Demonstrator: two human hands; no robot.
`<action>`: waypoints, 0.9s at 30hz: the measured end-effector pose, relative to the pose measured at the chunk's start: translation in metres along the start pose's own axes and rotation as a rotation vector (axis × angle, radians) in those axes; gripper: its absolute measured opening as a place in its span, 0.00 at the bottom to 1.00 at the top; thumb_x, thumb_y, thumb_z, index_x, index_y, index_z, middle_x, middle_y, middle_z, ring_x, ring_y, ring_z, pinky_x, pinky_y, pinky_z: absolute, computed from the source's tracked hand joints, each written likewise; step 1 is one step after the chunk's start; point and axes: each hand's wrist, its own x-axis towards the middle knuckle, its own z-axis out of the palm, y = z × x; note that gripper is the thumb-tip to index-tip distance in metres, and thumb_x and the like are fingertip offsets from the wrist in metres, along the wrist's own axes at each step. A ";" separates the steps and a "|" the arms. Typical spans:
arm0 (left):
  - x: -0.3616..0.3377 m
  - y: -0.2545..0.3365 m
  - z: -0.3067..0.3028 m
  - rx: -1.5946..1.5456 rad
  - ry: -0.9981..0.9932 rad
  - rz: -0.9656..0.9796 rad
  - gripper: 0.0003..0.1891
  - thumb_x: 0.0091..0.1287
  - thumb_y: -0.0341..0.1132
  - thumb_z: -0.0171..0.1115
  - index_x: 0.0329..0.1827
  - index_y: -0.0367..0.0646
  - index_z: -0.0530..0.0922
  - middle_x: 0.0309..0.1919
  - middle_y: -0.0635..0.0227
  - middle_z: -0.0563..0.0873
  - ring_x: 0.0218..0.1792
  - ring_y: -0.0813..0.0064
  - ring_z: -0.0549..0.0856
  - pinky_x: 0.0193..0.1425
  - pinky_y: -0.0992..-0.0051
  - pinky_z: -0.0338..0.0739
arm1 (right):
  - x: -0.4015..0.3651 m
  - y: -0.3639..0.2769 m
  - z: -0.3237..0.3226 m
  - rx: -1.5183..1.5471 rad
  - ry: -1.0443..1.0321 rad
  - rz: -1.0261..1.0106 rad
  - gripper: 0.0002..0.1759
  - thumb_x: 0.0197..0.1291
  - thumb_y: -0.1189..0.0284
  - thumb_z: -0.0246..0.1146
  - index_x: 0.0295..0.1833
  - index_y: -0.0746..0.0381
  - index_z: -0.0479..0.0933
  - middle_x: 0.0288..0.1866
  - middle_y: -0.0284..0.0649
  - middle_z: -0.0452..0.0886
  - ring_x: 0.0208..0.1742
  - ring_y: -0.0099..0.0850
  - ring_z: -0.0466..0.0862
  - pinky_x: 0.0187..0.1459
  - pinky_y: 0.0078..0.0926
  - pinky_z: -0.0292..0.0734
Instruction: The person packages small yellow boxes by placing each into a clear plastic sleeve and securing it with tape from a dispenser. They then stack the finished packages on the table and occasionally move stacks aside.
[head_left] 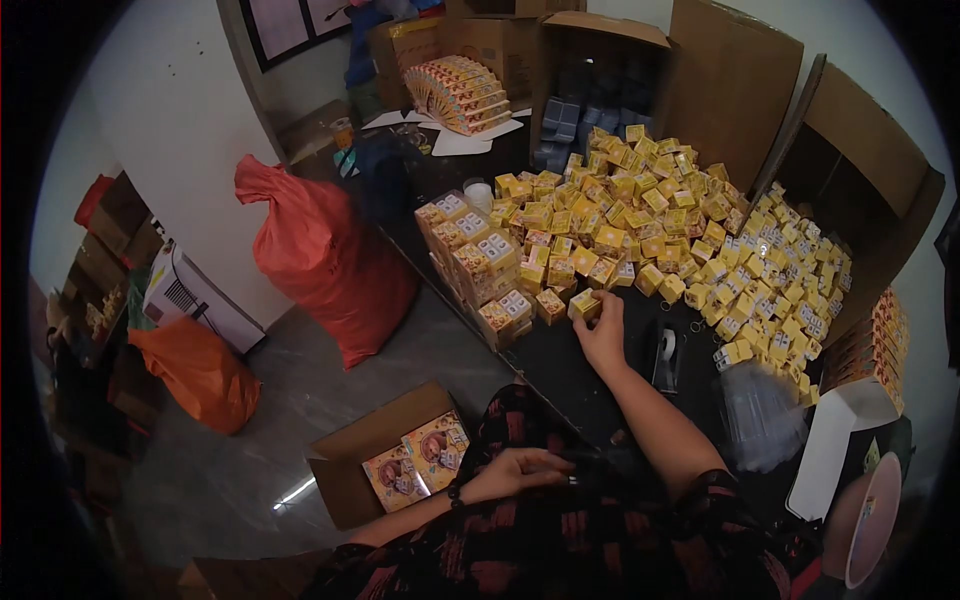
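My right hand (604, 338) reaches over the black table, its thumb and fingers pinched on a small yellow box (582, 305). Just left of that box stands another small yellow box (549, 306), beside the stacked rows of printed boxes (486, 255) at the table's edge. Behind my fingers spreads a large heap of small yellow boxes (625, 215). My left hand (520, 473) rests low in front of my body, fingers curled together; whatever it may hold cannot be made out. A tape dispenser (665, 357) lies to the right of my right forearm.
An open carton (345, 490) with printed packs stands on the floor at lower left. A red sack (325, 265) stands beside the table. Clear plastic pieces (760, 415) lie at right. Cardboard cartons (735, 80) line the back, and printed sheets (458, 92) are fanned at back left.
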 end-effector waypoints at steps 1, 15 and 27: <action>-0.004 0.008 -0.004 -0.044 0.114 0.067 0.11 0.69 0.26 0.57 0.53 0.34 0.77 0.51 0.61 0.84 0.52 0.75 0.83 0.59 0.78 0.76 | -0.015 -0.013 -0.013 0.173 0.032 -0.015 0.27 0.56 0.77 0.66 0.60 0.63 0.64 0.57 0.46 0.62 0.55 0.42 0.74 0.55 0.35 0.77; 0.039 0.060 0.047 0.195 0.357 0.588 0.47 0.59 0.36 0.71 0.76 0.40 0.48 0.72 0.53 0.60 0.73 0.61 0.60 0.76 0.64 0.51 | -0.153 -0.069 -0.112 1.537 -0.669 0.287 0.27 0.58 0.83 0.62 0.60 0.62 0.59 0.70 0.51 0.63 0.67 0.38 0.70 0.64 0.38 0.70; 0.024 0.059 0.074 0.211 0.396 0.504 0.22 0.70 0.27 0.54 0.66 0.34 0.66 0.66 0.54 0.71 0.53 0.72 0.81 0.56 0.76 0.75 | -0.129 -0.067 -0.155 0.858 -0.030 -0.256 0.30 0.57 0.84 0.62 0.66 0.63 0.63 0.57 0.39 0.66 0.58 0.29 0.74 0.58 0.26 0.74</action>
